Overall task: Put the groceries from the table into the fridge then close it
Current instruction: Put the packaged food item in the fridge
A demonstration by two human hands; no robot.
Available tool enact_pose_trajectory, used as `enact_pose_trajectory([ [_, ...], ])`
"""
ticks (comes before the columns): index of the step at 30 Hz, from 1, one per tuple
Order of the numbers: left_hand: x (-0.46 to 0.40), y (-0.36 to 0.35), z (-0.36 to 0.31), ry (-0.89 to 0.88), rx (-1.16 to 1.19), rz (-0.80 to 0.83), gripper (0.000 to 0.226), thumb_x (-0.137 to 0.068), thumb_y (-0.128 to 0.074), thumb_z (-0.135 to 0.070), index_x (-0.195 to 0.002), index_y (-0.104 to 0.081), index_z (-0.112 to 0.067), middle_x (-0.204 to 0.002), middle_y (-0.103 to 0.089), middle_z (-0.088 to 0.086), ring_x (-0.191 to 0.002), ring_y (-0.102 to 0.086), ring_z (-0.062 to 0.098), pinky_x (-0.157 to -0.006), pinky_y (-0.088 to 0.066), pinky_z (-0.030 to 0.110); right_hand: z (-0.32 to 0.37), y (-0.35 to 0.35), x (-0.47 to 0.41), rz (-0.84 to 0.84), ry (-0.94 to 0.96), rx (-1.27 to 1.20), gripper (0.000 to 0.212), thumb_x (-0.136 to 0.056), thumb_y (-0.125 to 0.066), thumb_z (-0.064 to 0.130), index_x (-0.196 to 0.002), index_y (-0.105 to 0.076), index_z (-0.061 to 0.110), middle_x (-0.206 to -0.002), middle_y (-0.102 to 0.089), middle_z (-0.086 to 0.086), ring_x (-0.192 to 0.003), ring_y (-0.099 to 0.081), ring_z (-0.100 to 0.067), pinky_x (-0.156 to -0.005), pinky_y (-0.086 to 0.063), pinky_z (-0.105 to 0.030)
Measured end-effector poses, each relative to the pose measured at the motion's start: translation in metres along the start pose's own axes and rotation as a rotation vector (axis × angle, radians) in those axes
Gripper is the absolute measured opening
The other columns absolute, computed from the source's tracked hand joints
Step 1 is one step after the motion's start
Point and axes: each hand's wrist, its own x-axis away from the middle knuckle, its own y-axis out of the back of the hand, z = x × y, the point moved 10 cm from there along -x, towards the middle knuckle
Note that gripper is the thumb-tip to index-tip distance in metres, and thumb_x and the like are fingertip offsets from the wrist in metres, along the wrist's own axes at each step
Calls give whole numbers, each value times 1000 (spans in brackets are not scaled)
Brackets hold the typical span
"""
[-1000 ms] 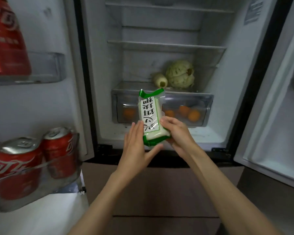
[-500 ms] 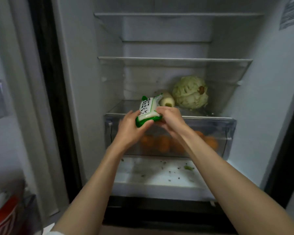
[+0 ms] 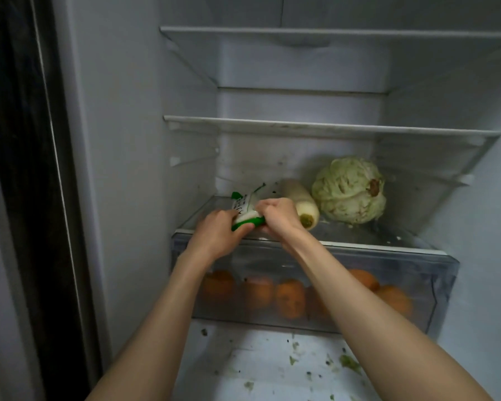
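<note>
A green and white food packet [image 3: 245, 208] lies tilted at the left of the glass shelf [image 3: 359, 234] over the crisper drawer, inside the open fridge. My left hand [image 3: 217, 230] grips its near green end from the left. My right hand [image 3: 278, 217] holds the same packet from the right, fingers curled over it. Much of the packet's near half is hidden by my fingers. A white radish [image 3: 301, 205] lies just right of my right hand, and a pale green cabbage [image 3: 349, 191] sits beyond it.
Several oranges [image 3: 289, 298] fill the clear crisper drawer [image 3: 434, 273] below the shelf. Two bare shelves [image 3: 330, 128] span the fridge above. Green vegetable scraps litter the white fridge floor [image 3: 272, 363]. The fridge's dark door frame [image 3: 26, 169] stands at the left.
Both hands have carried the packet forward and down onto the shelf over the crisper drawer, next to the radish. The view has moved closer into the fridge; the door's cans are out of sight.
</note>
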Motion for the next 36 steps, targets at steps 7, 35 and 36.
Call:
enact_pose_trajectory([
  [7, -20, -7, 4, 78, -9, 76, 52, -81, -67, -38, -128, -56, -20, -127, -60, 6, -114, -56, 24, -92, -45, 32, 6, 8, -14, -95, 54, 408, 24, -86, -51, 5, -100, -70, 0, -106, -68, -16, -103, -61, -30, -80, -46, -28],
  [35, 139, 30, -62, -170, 22, -284, 53, -92, -49, -34, -141, -37, -18, -151, -28, 12, -143, -13, 30, -114, -15, 51, 18, 61, 171, -35, 498, 1112, 65, -96, -39, 45, -150, -12, 20, -159, -6, -3, -146, -3, -18, -117, -4, -44],
  [36, 154, 27, -62, -167, 22, -258, 54, -93, -49, -34, -142, -35, -19, -152, -27, 10, -144, -12, 29, -114, -13, 50, 13, 61, 184, -30, 491, 1126, 66, -95, -38, 46, -150, -10, 21, -159, -3, -3, -146, -1, -19, -117, -2, -46],
])
